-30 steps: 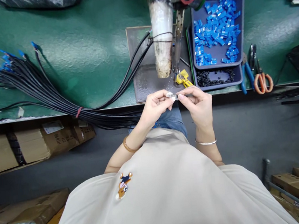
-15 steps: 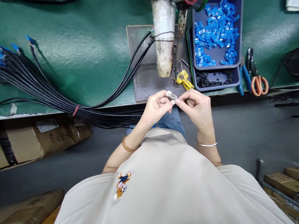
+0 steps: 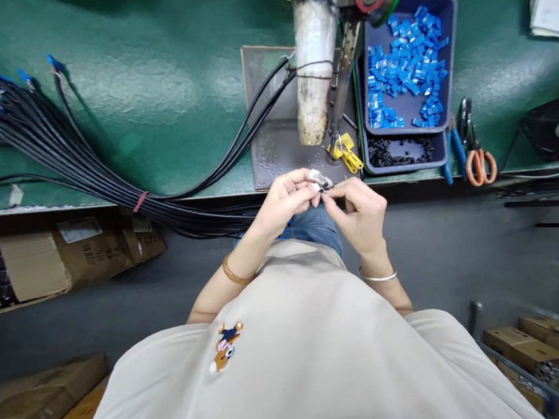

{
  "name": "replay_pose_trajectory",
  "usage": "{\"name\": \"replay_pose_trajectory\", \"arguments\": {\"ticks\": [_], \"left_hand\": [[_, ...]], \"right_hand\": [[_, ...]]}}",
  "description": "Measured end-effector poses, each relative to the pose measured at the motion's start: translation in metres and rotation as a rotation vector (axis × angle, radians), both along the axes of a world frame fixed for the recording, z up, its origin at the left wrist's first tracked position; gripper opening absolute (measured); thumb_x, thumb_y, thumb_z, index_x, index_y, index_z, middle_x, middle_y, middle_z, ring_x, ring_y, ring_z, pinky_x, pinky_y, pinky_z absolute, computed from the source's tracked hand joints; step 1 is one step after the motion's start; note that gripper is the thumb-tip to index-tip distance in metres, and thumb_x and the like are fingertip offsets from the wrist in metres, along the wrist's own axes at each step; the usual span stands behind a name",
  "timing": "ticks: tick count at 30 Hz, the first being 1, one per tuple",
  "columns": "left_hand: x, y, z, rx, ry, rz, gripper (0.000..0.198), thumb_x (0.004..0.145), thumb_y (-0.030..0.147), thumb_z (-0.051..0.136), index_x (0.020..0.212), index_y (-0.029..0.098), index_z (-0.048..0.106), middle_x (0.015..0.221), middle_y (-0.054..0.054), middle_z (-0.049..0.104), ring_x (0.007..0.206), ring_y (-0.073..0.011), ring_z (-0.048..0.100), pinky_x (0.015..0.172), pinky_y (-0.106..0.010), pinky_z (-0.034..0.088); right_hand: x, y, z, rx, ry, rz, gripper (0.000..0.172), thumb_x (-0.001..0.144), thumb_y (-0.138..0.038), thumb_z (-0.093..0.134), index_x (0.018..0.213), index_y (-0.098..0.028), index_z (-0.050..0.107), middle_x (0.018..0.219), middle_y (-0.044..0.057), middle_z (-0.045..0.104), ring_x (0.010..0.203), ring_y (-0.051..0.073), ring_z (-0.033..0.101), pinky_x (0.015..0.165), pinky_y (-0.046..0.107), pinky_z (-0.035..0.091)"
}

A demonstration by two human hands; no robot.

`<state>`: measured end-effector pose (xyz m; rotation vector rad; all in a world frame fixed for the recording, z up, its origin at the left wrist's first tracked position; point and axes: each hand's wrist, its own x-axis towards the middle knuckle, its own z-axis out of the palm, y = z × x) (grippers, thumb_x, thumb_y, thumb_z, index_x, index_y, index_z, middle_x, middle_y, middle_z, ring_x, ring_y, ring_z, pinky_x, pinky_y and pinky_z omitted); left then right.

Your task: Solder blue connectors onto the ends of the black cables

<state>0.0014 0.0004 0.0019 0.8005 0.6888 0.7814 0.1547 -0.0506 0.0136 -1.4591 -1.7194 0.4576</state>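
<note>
My left hand (image 3: 286, 202) is closed in a pinch, with whitish material wrapped on its fingertips. Against it, my right hand (image 3: 359, 212) pinches too, its thumb and index finger meeting the left fingertips. Between them is a small dark piece (image 3: 323, 187), too small to name. The hands meet at the bench's front edge, just below a yellow tool (image 3: 346, 153). A thick bundle of black cables (image 3: 103, 177) with blue ends, tied by a red band (image 3: 141, 201), lies left of my left hand.
A blue-grey bin of blue connectors (image 3: 451, 54) overlaps a bin of small black parts (image 3: 440, 163). Blue-handled pliers (image 3: 458, 146) and orange-handled scissors (image 3: 480, 167) lie right of them. A wrapped machine part (image 3: 313, 74) hangs over a dark plate (image 3: 274, 151). Cardboard boxes (image 3: 37, 259) stand below left.
My right hand has shifted slightly left and down, its fingers now closer to the left fingertips. The dark piece between the hands shows more clearly. The whole view has shifted a little.
</note>
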Motion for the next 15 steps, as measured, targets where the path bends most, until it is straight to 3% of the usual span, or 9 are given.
{"name": "replay_pose_trajectory", "arguments": {"ticks": [3, 6, 9, 12, 15], "left_hand": [[-0.004, 0.002, -0.002, -0.031, -0.039, -0.04, 0.019, 0.079, 0.028, 0.068, 0.08, 0.014, 0.057, 0.058, 0.002, 0.056, 0.039, 0.0005, 0.025, 0.041, -0.019, 0.009], [-0.012, 0.005, -0.006, -0.051, -0.078, -0.187, 0.018, 0.081, 0.029, 0.068, 0.083, 0.014, 0.059, 0.059, 0.001, 0.059, 0.039, -0.0001, 0.028, 0.04, -0.018, 0.011], [-0.022, 0.016, -0.011, 0.028, -0.113, -0.557, 0.028, 0.084, 0.035, 0.068, 0.101, 0.014, 0.067, 0.059, -0.003, 0.063, 0.037, -0.0013, 0.029, 0.039, -0.019, 0.015], [-0.026, 0.032, -0.008, 0.232, -0.121, -0.961, 0.027, 0.082, 0.037, 0.07, 0.091, 0.012, 0.074, 0.062, -0.009, 0.068, 0.043, -0.008, 0.049, 0.044, -0.021, 0.035], [-0.022, 0.033, 0.008, 0.483, -0.083, -1.226, 0.019, 0.087, 0.028, 0.062, 0.089, 0.014, 0.075, 0.07, -0.009, 0.072, 0.059, -0.0139, 0.064, 0.058, -0.023, 0.049]], "right_hand": [[0.001, -0.003, -0.001, 0.023, 0.036, -0.055, 0.005, 0.087, -0.025, 0.064, 0.087, -0.024, 0.069, 0.069, -0.003, 0.062, 0.052, 0.006, 0.044, 0.052, 0.025, 0.036], [0.017, -0.005, 0.013, -0.003, 0.297, -0.156, 0.012, 0.09, -0.031, 0.06, 0.1, -0.028, 0.063, 0.061, -0.006, 0.057, 0.049, 0.008, 0.049, 0.048, 0.024, 0.039], [0.042, -0.009, 0.038, -0.151, 0.414, -0.081, 0.019, 0.089, -0.031, 0.062, 0.107, -0.028, 0.057, 0.067, -0.005, 0.065, 0.044, 0.008, 0.051, 0.045, 0.024, 0.042], [0.067, -0.011, 0.062, -0.414, 0.295, 0.068, 0.013, 0.084, -0.032, 0.068, 0.089, -0.024, 0.059, 0.07, -0.001, 0.07, 0.053, 0.012, 0.063, 0.052, 0.026, 0.051], [0.089, 0.001, 0.069, -0.366, -0.046, -0.077, 0.016, 0.083, -0.032, 0.068, 0.076, -0.022, 0.057, 0.065, -0.002, 0.065, 0.054, 0.011, 0.059, 0.054, 0.025, 0.046]]}}
